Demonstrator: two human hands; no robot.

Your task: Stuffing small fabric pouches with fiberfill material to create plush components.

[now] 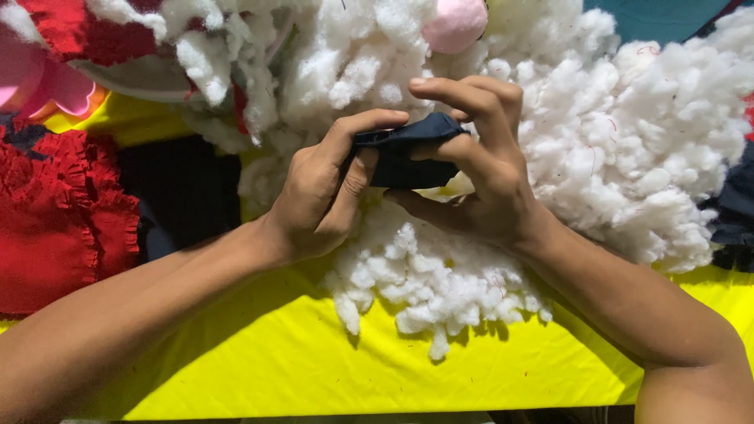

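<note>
Both of my hands hold one small dark navy fabric piece [408, 153] above a heap of white fluffy stuffing [628, 133]. My left hand [322, 196] pinches the piece's left edge between thumb and fingers. My right hand [479, 169] curls over its right side, fingers bent on top and thumb beneath. Part of the fabric is hidden inside my fingers. More white stuffing [432, 286] lies just under my hands on a bright yellow cloth [314, 369].
Red ruffled fabric [55, 212] lies at the left beside a dark cloth [184, 188]. A pink ball [455, 23] rests in the stuffing at the top. Pink shapes [43, 78] sit at the far left, teal cloth [660, 16] at top right, dark fabric [734, 208] at the right edge.
</note>
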